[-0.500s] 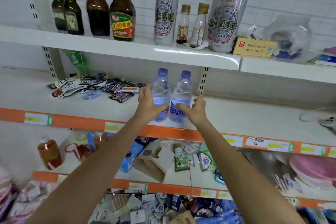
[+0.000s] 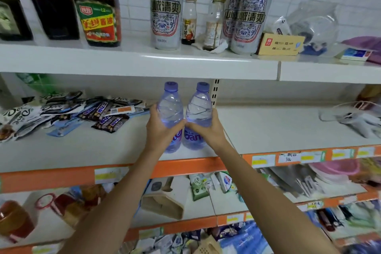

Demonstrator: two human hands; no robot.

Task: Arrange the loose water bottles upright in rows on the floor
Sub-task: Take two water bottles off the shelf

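Left hand (image 2: 162,130): fingers wrapped round the left bottle (image 2: 170,109).
Right hand (image 2: 206,130): wrapped round the right bottle (image 2: 199,111).
Bottles: upright, touching, on the middle shelf (image 2: 268,130), not yet on the floor.
Risk: thin plastic may squash or slip in one-handed grips.
Risk: a lift may knock the caps on the upper shelf (image 2: 144,62).

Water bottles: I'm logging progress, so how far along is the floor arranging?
Nothing looks done: no floor rows are in view. In hand: the left hand grips the left water bottle and the right hand grips the right water bottle, both upright on the middle shelf. Left: carrying them down and lining them up.
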